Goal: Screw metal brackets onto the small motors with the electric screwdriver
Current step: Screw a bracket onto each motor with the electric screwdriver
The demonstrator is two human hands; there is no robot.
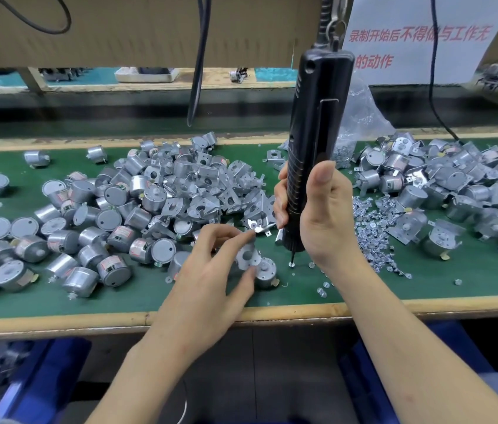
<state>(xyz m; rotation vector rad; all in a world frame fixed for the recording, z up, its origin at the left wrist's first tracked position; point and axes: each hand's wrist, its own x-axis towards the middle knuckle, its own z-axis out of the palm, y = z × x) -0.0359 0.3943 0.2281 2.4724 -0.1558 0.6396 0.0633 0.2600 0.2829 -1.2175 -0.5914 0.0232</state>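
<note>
My right hand (318, 209) grips the black electric screwdriver (315, 123), which hangs upright from a hook above. Its bit points down at a loose screw (291, 264) on the green mat. My left hand (214, 264) pinches a flat metal bracket (248, 255) between thumb and fingers, right beside a small silver motor (265, 272) standing on the mat. The bracket's lower edge is partly hidden by my fingers.
A big heap of motors and brackets (162, 191) covers the left and middle of the green mat (364, 286). Assembled motors (443, 185) pile at the right. Loose screws (373, 221) lie scattered right of the screwdriver. Blue bins (43, 377) sit below the wooden table edge.
</note>
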